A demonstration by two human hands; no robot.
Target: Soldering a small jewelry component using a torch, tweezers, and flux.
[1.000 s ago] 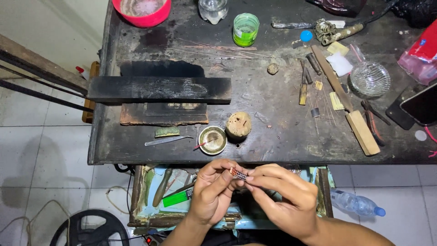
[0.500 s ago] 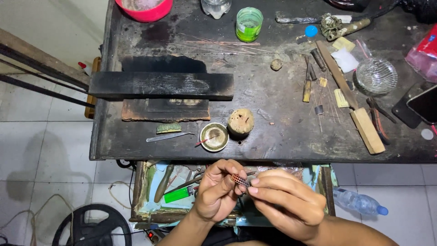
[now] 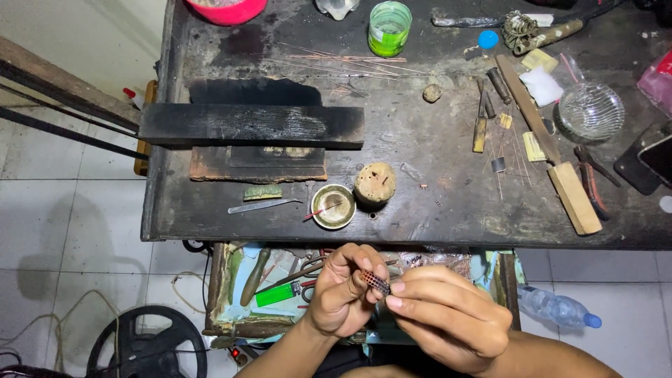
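Observation:
My left hand (image 3: 343, 294) pinches a small dark cylindrical mesh piece (image 3: 374, 281) between thumb and fingers, held over an open drawer (image 3: 224, 294) below the workbench edge. My right hand (image 3: 448, 315) meets it from the right, fingertips touching the end of the same piece. Both hands are below the front edge of the dark workbench (image 3: 420, 217). A small round metal dish (image 3: 333, 206) with a thin stick in it and a cork lump (image 3: 375, 183) sit on the bench just above the hands.
Charred wooden blocks (image 3: 252, 126) lie at bench left. A wooden-handled tool (image 3: 553, 161), pliers (image 3: 591, 178), glass bowl (image 3: 591, 110), green cup (image 3: 389, 28), red bowl (image 3: 225, 8) and thin wires are spread about. A plastic bottle (image 3: 560, 308) and black wheel (image 3: 147, 343) lie on the tiled floor.
Both hands have stayed together on the small piece, shifting slightly lower and to the right; the view drifted a little.

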